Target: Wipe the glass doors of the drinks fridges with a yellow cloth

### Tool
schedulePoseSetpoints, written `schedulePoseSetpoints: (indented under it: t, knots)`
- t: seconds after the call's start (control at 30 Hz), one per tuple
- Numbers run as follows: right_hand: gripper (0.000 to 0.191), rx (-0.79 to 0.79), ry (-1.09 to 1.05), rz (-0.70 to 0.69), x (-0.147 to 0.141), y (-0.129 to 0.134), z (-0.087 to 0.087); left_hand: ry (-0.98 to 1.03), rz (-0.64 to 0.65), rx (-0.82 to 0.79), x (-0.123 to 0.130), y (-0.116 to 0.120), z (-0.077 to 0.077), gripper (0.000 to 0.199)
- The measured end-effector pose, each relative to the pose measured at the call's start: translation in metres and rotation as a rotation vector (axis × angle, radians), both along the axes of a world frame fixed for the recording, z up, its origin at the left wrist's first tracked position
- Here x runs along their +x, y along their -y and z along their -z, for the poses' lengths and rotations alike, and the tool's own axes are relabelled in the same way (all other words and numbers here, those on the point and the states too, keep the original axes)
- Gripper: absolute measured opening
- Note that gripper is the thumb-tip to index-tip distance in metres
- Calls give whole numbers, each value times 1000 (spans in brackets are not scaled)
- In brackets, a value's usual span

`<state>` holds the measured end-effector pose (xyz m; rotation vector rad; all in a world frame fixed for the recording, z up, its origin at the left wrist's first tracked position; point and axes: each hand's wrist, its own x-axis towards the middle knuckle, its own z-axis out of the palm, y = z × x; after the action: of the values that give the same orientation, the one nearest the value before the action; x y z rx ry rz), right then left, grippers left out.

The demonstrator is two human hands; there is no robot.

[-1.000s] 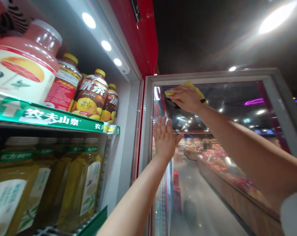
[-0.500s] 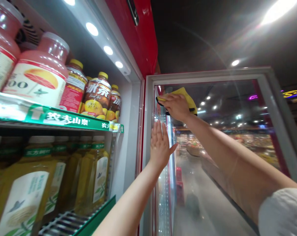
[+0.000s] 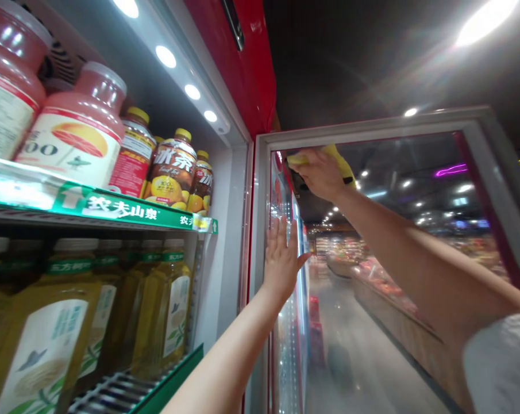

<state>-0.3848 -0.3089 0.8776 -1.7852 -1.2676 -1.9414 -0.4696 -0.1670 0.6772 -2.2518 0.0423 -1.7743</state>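
An open glass fridge door (image 3: 372, 127) with a grey frame stands in front of me. High on its pane, close to the top edge, my right hand (image 3: 322, 174) presses a yellow cloth (image 3: 342, 164) with dark edging against the glass. The fingers are closed over the cloth, and part of it sticks out beyond the hand. Lower and to the left, my left hand (image 3: 282, 256) rests flat on the door near its hinge side, fingers stretched and thumb out, holding nothing.
At left the fridge's upper shelf (image 3: 126, 210) carries pink juice bottles (image 3: 72, 129) and iced tea bottles (image 3: 172, 169). Below stand several bottles of yellowish tea (image 3: 44, 339). The red fridge housing (image 3: 251, 75) rises above the hinge. Through the glass, a store aisle (image 3: 341, 345) shows.
My right hand has moved slightly right and up with the cloth along the pane. The door's far edge sits a little farther right and higher. My left hand stays nearly in place.
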Motion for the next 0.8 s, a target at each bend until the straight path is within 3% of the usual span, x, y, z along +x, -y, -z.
schedulePoseSetpoints:
  t: [0.1, 0.2, 0.27, 0.4, 0.43, 0.5, 0.6, 0.7, 0.8]
  knots:
    - [41, 121, -48, 12, -21, -35, -28, -91, 39, 87, -3, 1, -3, 68]
    - [43, 75, -49, 1, -33, -54, -31, -139, 58, 89, -9, 3, -6, 62]
    - [41, -32, -21, -37, -30, -47, -25, -141, 66, 73, -12, 4, -8, 64]
    - [34, -368, 85, -125, -9, -6, -22, -139, 83, 43, -15, 6, -8, 65]
    - [33, -381, 92, -128, -6, 1, -26, -139, 85, 38, -15, 7, -7, 65]
    - [34, -241, 63, -108, -6, 1, -34, -141, 87, 30, -16, 8, -7, 65]
    - [38, -12, -5, -51, -19, -21, -38, -147, 103, 29, -20, 8, -10, 68]
    - [39, -134, 21, -37, -27, -30, -26, -121, 119, 16, -26, 6, -23, 62]
    - [37, -342, 95, -45, -16, -1, -15, -21, 86, -41, -25, 1, -53, 50]
